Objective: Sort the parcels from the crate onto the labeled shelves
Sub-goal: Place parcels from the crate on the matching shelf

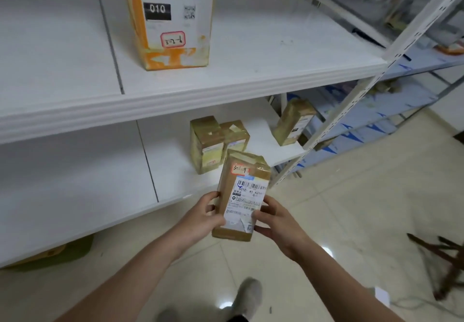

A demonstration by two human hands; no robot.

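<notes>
I hold a small brown taped parcel (242, 193) in front of the lower white shelf (100, 171). It carries a white shipping label and a red-edged sticker reading 3-1-9. My left hand (203, 217) grips its left side and my right hand (275, 221) grips its lower right corner. On the lower shelf behind it stand two similar brown parcels (216, 143) side by side, and a third brown parcel (293, 122) stands further right. A tall orange and white box (170, 15) with a sticker reading 3-2-6 stands on the upper shelf (251, 78).
A white perforated upright (356, 95) frames the shelf's right end. Beyond it is another rack (391, 110) with blue-marked white items. A dark wooden stool (442, 259) stands on the tiled floor at right. My shoe (247, 296) is below. A dark green item (55, 254) lies under the shelf.
</notes>
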